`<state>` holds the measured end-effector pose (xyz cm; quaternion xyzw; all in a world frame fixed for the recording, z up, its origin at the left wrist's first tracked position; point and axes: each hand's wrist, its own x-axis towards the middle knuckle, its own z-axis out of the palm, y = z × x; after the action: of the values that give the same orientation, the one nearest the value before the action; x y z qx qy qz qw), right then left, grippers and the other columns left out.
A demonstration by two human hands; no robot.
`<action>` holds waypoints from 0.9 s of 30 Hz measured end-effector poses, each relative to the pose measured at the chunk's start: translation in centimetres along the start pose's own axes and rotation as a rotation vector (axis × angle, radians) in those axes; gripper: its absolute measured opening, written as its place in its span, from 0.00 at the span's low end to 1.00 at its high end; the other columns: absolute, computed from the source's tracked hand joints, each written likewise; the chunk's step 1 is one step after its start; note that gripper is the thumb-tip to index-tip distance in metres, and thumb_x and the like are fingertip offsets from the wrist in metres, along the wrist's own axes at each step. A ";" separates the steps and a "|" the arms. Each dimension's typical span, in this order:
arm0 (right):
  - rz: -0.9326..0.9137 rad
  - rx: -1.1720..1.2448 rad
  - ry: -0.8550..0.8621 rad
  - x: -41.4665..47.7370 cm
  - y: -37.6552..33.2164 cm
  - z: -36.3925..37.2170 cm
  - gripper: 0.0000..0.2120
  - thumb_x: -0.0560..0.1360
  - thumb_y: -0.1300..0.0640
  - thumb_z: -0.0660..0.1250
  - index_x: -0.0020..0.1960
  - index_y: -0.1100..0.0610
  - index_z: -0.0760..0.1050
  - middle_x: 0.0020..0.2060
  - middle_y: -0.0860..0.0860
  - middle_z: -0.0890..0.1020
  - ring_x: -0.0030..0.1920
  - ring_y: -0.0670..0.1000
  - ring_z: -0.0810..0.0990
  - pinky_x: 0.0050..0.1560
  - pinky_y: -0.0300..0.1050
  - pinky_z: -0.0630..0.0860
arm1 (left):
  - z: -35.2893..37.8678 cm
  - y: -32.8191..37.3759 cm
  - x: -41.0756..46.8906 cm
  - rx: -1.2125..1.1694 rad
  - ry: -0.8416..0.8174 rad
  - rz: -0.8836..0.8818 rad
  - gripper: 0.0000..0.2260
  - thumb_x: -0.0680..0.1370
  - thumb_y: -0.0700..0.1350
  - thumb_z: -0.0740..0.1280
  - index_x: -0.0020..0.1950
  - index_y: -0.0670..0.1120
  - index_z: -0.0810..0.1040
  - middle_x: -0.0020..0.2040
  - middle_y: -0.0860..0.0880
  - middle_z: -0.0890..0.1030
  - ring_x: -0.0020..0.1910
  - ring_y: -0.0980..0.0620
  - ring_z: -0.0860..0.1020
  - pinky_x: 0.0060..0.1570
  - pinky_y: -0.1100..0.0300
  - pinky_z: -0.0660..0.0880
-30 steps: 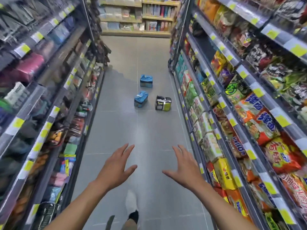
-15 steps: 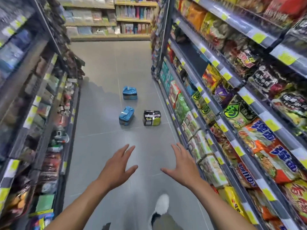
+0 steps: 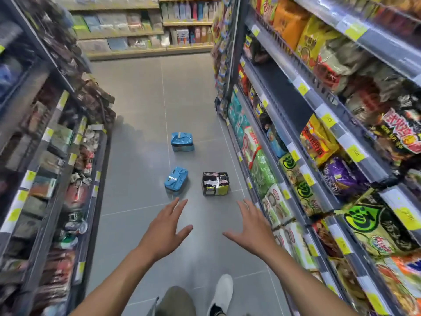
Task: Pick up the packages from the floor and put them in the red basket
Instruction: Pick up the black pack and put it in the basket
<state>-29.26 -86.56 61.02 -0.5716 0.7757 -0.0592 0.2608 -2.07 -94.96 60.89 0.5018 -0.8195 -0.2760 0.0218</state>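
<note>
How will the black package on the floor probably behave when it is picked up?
The black package looks boxy and sits flat, so it should not roll. Its shiny wrap is probably slippery and may dent when squeezed.

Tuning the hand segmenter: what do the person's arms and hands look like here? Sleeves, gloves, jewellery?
The left hand and right hand are both bare, with no gloves, rings or markings visible. The forearms are uncovered down to the frame edge, with no sleeve, watch or wristband in view. The only clothing in shot is a white shoe with a dark sock and an olive trouser leg.
</note>
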 end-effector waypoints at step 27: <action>0.202 0.191 -0.051 35.4 1.8 -3.6 0.50 0.71 0.31 0.71 0.83 0.47 0.49 0.83 0.47 0.50 0.82 0.53 0.52 0.78 0.58 0.60 | -1.8 -8.2 38.9 -0.125 -0.225 0.044 0.33 0.80 0.61 0.64 0.82 0.57 0.53 0.83 0.53 0.54 0.81 0.53 0.53 0.78 0.53 0.55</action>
<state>-39.92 -119.15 51.49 -0.4643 0.8134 -0.0918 0.3384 -14.13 -131.02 49.09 0.4473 -0.8087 -0.3806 -0.0328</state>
